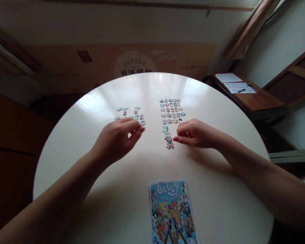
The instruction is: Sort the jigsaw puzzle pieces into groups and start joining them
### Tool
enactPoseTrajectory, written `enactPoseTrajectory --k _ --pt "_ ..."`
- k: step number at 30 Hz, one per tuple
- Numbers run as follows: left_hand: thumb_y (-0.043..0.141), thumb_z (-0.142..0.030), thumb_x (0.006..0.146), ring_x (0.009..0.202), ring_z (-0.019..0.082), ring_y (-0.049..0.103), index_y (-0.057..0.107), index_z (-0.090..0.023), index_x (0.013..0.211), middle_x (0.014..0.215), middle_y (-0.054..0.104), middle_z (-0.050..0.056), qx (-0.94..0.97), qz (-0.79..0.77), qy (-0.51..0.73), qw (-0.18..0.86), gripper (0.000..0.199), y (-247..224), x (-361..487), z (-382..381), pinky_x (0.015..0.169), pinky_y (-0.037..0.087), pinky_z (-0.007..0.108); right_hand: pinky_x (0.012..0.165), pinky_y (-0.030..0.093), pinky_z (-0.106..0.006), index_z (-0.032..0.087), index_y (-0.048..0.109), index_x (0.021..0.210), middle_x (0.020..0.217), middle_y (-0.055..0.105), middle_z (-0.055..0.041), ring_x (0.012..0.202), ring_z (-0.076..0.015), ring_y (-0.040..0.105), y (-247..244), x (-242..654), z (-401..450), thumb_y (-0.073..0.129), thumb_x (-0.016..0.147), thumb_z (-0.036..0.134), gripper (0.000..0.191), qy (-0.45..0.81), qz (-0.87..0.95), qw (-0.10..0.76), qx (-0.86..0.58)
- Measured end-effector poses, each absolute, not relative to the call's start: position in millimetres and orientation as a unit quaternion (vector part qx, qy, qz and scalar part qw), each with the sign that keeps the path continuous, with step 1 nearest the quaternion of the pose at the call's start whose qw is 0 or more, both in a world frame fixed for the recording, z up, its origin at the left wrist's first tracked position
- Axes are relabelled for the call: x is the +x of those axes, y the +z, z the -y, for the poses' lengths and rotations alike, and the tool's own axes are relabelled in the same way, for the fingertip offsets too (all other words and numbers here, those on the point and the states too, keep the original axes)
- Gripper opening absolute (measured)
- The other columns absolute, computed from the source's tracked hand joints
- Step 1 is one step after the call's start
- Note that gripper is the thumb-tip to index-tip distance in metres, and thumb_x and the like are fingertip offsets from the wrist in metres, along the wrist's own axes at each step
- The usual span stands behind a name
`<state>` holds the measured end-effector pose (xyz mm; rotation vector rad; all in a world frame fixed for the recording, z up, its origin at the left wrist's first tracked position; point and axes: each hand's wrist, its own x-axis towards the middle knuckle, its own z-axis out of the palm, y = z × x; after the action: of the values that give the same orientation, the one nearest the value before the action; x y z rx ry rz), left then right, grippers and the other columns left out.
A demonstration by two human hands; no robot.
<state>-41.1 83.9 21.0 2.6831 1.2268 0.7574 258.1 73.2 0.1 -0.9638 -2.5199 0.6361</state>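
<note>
My left hand point(120, 136) is closed in a pinch above the table, thumb and fingertips together. Anything between those tips is too small to make out. Right behind it lies a loose group of jigsaw pieces point(136, 117), partly covered by the hand. My right hand point(193, 134) has its fingers curled and its thumb stretched along below them; whether a piece is inside cannot be seen. Beside its fingertips is a narrow strip of joined puzzle pieces point(168, 138). Farther back, separate jigsaw pieces point(171, 109) are laid out in rows.
A colourful picture sheet point(170, 211) marked "Bluey" lies at the near side of the round white table point(112, 206). To the right, a wooden side table point(260, 100) holds papers point(239, 88) and a pen point(241, 90). A large cardboard panel point(96, 66) stands against the wall.
</note>
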Motion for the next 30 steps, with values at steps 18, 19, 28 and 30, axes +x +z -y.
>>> enactPoseTrajectory --k 18,19,28,30 --pt "0.050 -0.025 0.091 0.102 0.022 0.064 0.070 -0.020 0.084 0.099 0.068 0.004 0.698 -0.513 0.498 0.044 0.022 9 -100 -144 0.098 0.049 0.039 0.053 0.027 -0.027 0.021 0.026 0.063 0.061 0.040 0.0026 0.055 -0.0107 0.038 -1 246 -63 0.051 0.096 0.026 0.042 0.280 0.880 0.136 -0.358" --pt "0.051 -0.024 0.089 0.102 0.022 0.064 0.069 -0.020 0.086 0.100 0.068 0.005 0.696 -0.522 0.491 0.049 0.019 7 -101 -145 0.098 0.050 0.040 0.053 0.028 -0.028 0.021 0.027 0.063 0.061 0.041 0.0023 0.056 -0.0108 0.038 -1 246 -63 0.051 0.096 0.027 0.042 0.283 0.880 0.125 -0.360" --pt "0.052 -0.018 0.081 0.105 0.025 0.064 0.067 -0.017 0.103 0.109 0.070 0.008 0.661 -0.584 0.464 0.080 0.026 -8 -108 -153 0.099 0.049 0.046 0.057 0.029 -0.029 0.021 0.031 0.062 0.062 0.044 0.0012 0.058 -0.0123 0.040 -5 245 -63 0.050 0.098 0.031 0.041 0.301 0.871 0.067 -0.382" --pt "0.051 -0.018 0.081 0.104 0.025 0.065 0.067 -0.017 0.102 0.107 0.071 0.009 0.656 -0.591 0.461 0.083 0.026 -10 -111 -156 0.098 0.050 0.046 0.057 0.028 -0.029 0.021 0.031 0.063 0.061 0.042 0.0018 0.057 -0.0123 0.039 -5 246 -64 0.050 0.098 0.031 0.041 0.304 0.869 0.048 -0.387"
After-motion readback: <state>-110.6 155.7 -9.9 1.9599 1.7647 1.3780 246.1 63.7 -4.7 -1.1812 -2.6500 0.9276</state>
